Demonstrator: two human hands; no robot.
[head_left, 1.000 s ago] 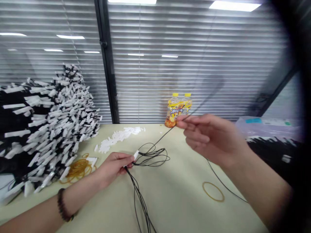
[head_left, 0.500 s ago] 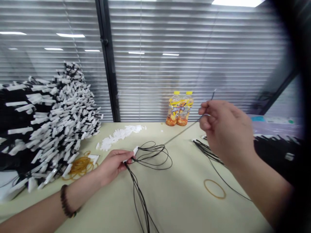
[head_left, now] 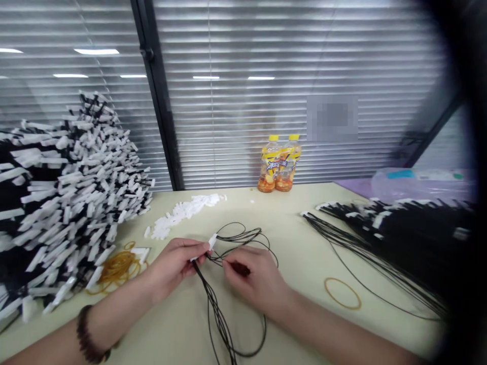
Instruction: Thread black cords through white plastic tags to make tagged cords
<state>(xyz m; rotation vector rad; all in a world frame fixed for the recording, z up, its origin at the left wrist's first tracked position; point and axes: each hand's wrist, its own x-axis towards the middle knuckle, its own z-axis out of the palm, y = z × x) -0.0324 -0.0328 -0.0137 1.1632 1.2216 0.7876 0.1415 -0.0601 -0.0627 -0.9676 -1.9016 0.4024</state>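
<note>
My left hand (head_left: 177, 261) is closed on a bundle of thin black cables (head_left: 218, 317) with white tags (head_left: 212, 242) at their ends. Part of the bundle hangs toward the near edge, and the rest spreads in loose loops (head_left: 243, 234) to the right. My right hand (head_left: 254, 279) is pinched just right of my left fingertips, low over the table, with a black cable in it. Its fingers hide most of that cable. A yellow rubber band (head_left: 342, 294) lies to the right of my right forearm.
Black cables with white tags form a tall pile (head_left: 91, 182) at left. Near it lie rubber bands (head_left: 119, 268) and loose white tags (head_left: 184, 213). Two bottles (head_left: 279, 165) stand by the blinds. More black cables (head_left: 342, 235) and a plastic bag (head_left: 411, 182) are at right.
My right hand has come down and left from its raised position, bringing the pulled-out cable close to my left hand. My left hand keeps its hold. The view has shifted slightly.
</note>
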